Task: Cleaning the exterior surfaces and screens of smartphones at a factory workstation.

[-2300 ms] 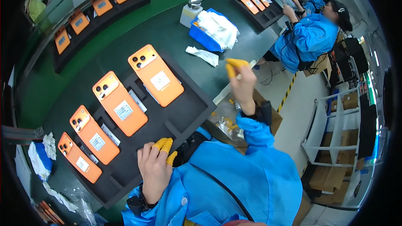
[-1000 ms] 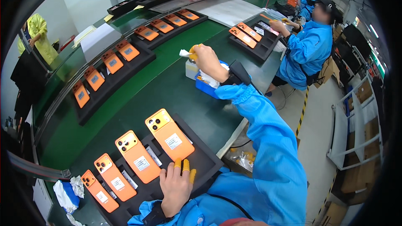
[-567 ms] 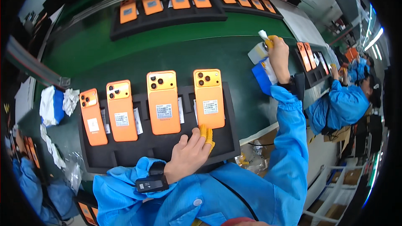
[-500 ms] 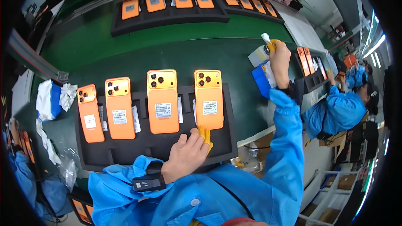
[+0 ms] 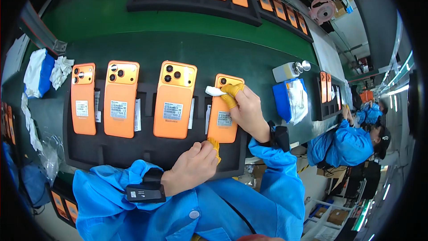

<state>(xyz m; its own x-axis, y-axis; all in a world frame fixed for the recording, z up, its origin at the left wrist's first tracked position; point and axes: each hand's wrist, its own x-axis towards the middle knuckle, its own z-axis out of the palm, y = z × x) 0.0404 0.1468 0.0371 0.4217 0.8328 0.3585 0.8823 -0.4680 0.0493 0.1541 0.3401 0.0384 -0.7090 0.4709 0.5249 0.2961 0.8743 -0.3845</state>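
Note:
My left hand (image 5: 191,163) has curled fingers, two in yellow finger cots, gripping the lower end of the rightmost orange phone (image 5: 224,133). My right hand (image 5: 247,111), also in yellow finger cots, pinches a small folded white cloth (image 5: 215,91) over that phone, beside its camera block. The phone lies back side up with a white label, partly hidden by my right hand. To its left, several similar phones, including another orange phone (image 5: 174,93), lie in a row on a black tray (image 5: 133,149). White paper slips show beside them in the tray.
A blue box of white cloths (image 5: 281,100) and a pump bottle (image 5: 285,72) stand right. Another blue box (image 5: 46,73) and crumpled cloths are left. Black trays of phones (image 5: 191,2) lie across the back. A co-worker in blue (image 5: 345,140) sits at far right.
My right hand has moved left and nearer, bringing the white cloth from beside the bottle to the rightmost phone. My left hand stays at that phone's lower end. The whole view has shifted.

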